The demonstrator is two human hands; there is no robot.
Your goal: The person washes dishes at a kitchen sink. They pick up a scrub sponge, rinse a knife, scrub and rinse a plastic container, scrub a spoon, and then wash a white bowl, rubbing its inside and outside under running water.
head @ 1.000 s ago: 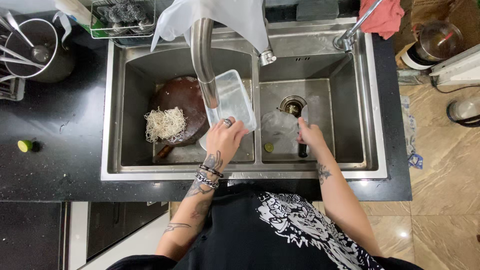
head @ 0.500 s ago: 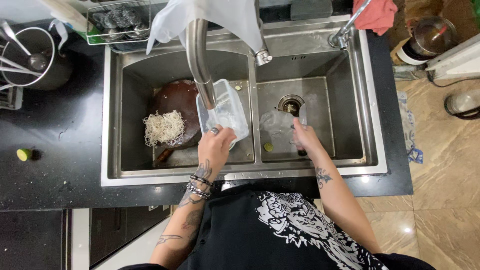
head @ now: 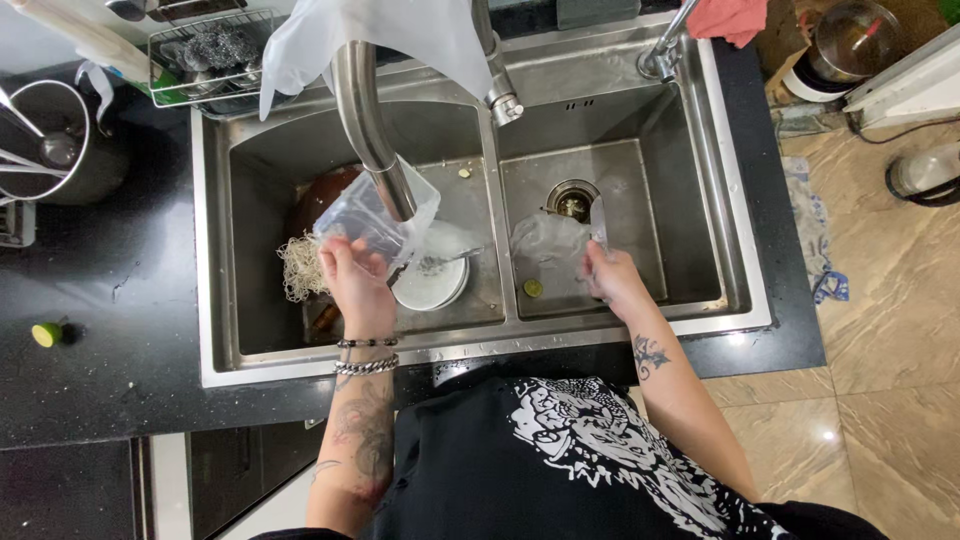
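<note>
Clear plastic container [head: 375, 215], gripped by left hand [head: 352, 280], part-hidden behind tap [head: 372, 120]; right hand [head: 612, 280] clasps a blurred item.

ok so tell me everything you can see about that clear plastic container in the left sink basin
The clear plastic container is a see-through, roughly rectangular tub with thin walls, wet-looking. It is tilted, held up in the left basin of the steel sink right under the curved faucet spout, whose tip is at or inside it. The left hand grips its near edge. Below it lie a round white lid and a pale noodle-like clump.
</note>
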